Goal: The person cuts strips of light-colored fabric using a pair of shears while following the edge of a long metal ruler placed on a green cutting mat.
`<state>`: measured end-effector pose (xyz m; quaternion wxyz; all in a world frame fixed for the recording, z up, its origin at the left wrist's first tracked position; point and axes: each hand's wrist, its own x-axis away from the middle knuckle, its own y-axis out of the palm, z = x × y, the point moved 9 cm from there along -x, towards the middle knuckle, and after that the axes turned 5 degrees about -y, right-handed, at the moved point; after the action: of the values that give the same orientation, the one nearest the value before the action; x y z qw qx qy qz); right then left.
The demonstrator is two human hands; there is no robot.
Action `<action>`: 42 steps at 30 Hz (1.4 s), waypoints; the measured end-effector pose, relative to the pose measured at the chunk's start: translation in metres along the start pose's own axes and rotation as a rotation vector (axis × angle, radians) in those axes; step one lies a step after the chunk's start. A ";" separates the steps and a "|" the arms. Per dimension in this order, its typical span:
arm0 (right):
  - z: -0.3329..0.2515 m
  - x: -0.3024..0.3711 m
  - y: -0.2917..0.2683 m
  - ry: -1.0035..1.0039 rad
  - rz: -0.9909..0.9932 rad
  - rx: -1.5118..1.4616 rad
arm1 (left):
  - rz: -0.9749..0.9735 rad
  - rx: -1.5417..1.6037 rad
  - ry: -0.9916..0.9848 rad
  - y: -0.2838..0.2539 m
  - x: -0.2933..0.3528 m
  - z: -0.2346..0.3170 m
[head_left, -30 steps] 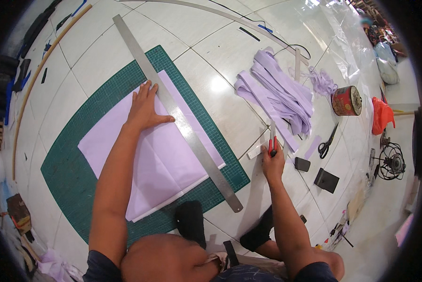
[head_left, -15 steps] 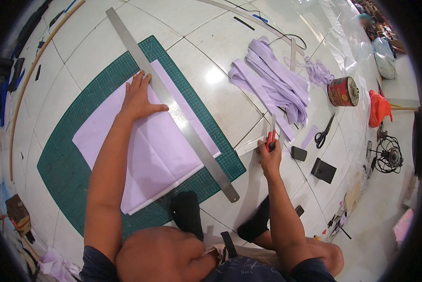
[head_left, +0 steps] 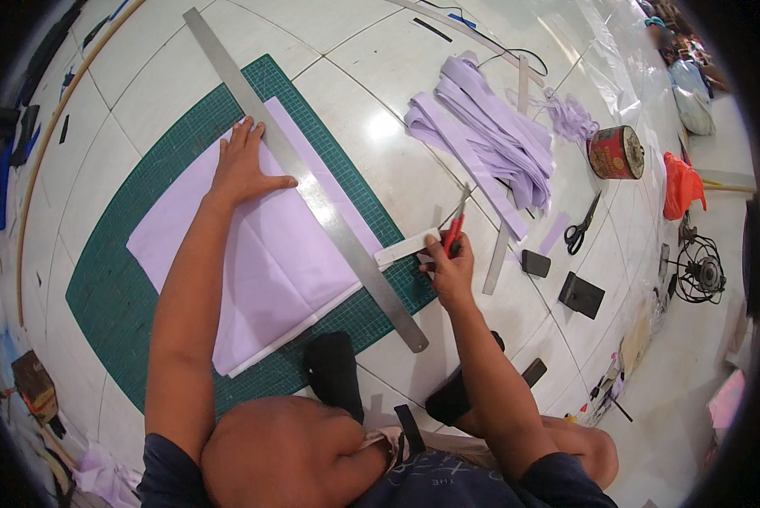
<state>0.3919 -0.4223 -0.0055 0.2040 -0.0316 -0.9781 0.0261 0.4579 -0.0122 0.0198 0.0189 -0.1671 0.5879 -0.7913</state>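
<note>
My left hand (head_left: 246, 165) lies open on folded lilac fabric (head_left: 287, 258), fingertips and thumb against the edge of a long steel ruler (head_left: 316, 207). The ruler runs slantwise across the fabric, leaving a narrow strip of cloth on its right side. Beneath both is a green cutting mat (head_left: 113, 292) with a grid. My right hand (head_left: 449, 267) is closed around a red utility knife (head_left: 453, 234), its blade pointing up and away. The same hand pinches a short, flat white strip (head_left: 403, 248), whose far end reaches the fabric edge beside the ruler.
Right of the mat lie bundled lilac fabric strips (head_left: 498, 144), a thin metal ruler (head_left: 497, 261), black scissors (head_left: 580, 227) and two dark blocks (head_left: 581, 295). A round red tin (head_left: 615, 153) stands farther right. My feet in black socks (head_left: 333, 372) are near the mat's lower edge.
My right hand has moved left toward the ruler, carrying the knife and the white strip, which now overlaps the mat. My left hand stays pressed on the fabric and ruler.
</note>
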 end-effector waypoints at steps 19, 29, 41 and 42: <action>0.005 -0.010 0.011 -0.028 -0.063 0.167 | 0.061 0.142 0.040 0.008 0.001 -0.009; 0.009 -0.012 0.007 -0.014 -0.046 0.232 | 0.066 0.183 0.062 0.009 0.001 -0.013; -0.057 -0.045 0.060 -0.046 -0.037 0.016 | 0.382 0.039 0.076 0.001 0.008 -0.009; -0.065 -0.058 0.075 -0.069 -0.060 0.020 | 0.400 0.088 0.082 0.001 0.008 -0.008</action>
<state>0.4749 -0.3492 0.0257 0.1714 0.0007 -0.9847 0.0306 0.4478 -0.0075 0.0189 0.1589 -0.0139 0.5747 -0.8027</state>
